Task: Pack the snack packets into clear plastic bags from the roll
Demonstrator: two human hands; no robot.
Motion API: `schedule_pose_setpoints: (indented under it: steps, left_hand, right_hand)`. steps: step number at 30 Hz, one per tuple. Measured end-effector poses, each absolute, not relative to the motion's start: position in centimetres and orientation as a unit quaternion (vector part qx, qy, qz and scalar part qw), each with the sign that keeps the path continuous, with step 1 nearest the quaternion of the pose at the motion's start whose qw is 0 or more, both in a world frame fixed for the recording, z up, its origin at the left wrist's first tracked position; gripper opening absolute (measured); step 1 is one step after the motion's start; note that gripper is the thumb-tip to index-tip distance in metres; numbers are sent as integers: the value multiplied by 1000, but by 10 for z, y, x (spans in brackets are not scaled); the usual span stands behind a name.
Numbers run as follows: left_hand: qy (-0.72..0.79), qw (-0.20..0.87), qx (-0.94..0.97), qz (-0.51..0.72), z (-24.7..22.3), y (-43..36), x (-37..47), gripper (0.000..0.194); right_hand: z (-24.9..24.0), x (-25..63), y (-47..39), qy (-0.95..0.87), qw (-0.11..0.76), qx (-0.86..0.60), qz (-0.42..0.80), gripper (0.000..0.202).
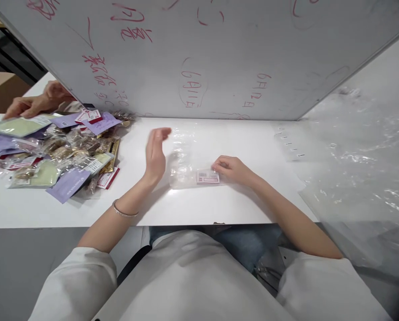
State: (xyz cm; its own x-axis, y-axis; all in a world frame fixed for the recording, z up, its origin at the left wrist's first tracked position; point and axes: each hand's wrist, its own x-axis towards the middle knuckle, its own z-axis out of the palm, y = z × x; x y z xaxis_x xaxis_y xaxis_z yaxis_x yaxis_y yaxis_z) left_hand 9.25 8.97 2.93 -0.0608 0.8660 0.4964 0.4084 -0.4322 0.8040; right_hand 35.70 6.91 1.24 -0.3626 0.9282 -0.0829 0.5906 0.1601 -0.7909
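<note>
A clear plastic bag (182,171) lies flat on the white table in front of me. At its near right part is a white label (208,177) with red and black print. My right hand (232,169) is closed at the bag's right end, fingertips pinched beside the label's upper right corner. My left hand (156,154) is raised on edge just left of the bag, fingers stretched out and bent to the right, slightly blurred, with nothing held. Whether its fingertips touch the bag I cannot tell.
A pile of small packets (68,147) covers the table's left. Another person's hands (39,100) rest behind it. A whiteboard (219,58) with red writing stands across the back. Large clear plastic sheets or bags (360,178) spread over the right side.
</note>
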Motion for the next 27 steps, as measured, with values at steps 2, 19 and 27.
schedule_pose_setpoints:
  steps: [2,19,27]
  left_hand:
    - [413,100,713,558,34,80,91,39]
    - [271,115,951,97,7,69,127,46]
    - [347,275,888,122,33,89,99,28]
  right_hand:
    - [9,354,71,-733,228,-518,378,32]
    - [18,364,44,-895,171,-381,157,43]
    - [13,364,54,-858,194,-442,178,33]
